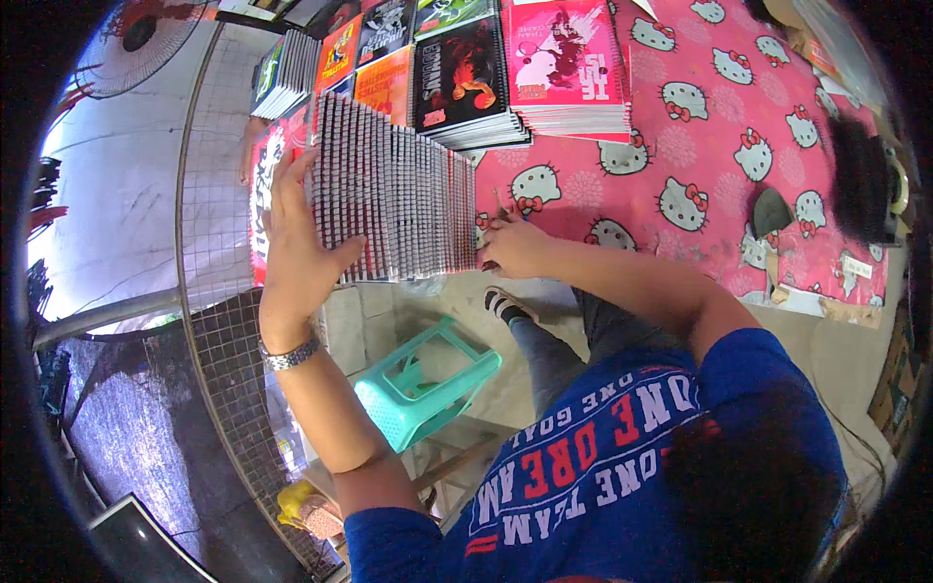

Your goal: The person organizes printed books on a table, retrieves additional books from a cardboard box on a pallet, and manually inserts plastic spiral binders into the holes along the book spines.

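Note:
A thick row of spiral-bound notebooks stands on edge at the near side of a table, its wire spines facing me. My left hand, with a metal bracelet on the wrist, presses flat against the row's left end, fingers spread upward. My right hand grips the row's right end with curled fingers. The row is held between both hands.
A pink cloth with cartoon cat faces covers the table. Stacks of colourful notebooks lie behind the row. A teal plastic stool stands on the floor below. A wire mesh panel runs along the left, and a dark bundle lies at right.

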Available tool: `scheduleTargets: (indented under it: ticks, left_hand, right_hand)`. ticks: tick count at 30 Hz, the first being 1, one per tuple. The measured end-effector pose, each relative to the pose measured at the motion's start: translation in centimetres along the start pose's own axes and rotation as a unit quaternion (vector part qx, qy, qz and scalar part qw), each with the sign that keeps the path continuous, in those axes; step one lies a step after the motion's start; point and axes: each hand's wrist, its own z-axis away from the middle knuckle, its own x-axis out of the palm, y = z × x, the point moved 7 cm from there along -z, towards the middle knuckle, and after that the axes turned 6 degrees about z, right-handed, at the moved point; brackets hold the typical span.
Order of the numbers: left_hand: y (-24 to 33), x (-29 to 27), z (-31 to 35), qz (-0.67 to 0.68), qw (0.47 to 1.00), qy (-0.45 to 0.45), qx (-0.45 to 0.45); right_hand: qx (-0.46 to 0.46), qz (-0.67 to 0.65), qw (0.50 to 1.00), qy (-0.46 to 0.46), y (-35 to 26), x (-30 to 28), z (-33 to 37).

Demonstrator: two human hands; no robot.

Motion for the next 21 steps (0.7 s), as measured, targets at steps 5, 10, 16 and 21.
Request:
scheduleTargets:
  ticks: [5,10,16,21]
  left_hand:
    - [0.3,0.0,0.0,-0.012,1.0,0.014,0.009]
    - [0.5,-0.1,-0.2,-0.012,1.0,0.012,-0.005]
    - [0.0,-0.1,0.6,0.002,1.0,0.011,0.0]
    - [1.8,-0.2,-1.4,-0.043,0.998,0.024,0.035]
  right_hand:
    - [0.023,0.028,0.999,0.013,-0.5,0.6,0.8]
    - [0.02,0.025,0.999,0.007,-0.6,0.9,0.4]
    - [-0.004,0.041,0.999,-0.007,-1.5,0.6,-1.2]
    - [-0.053,-0.079,0.956,-0.276,2.9,6.1,-6.9]
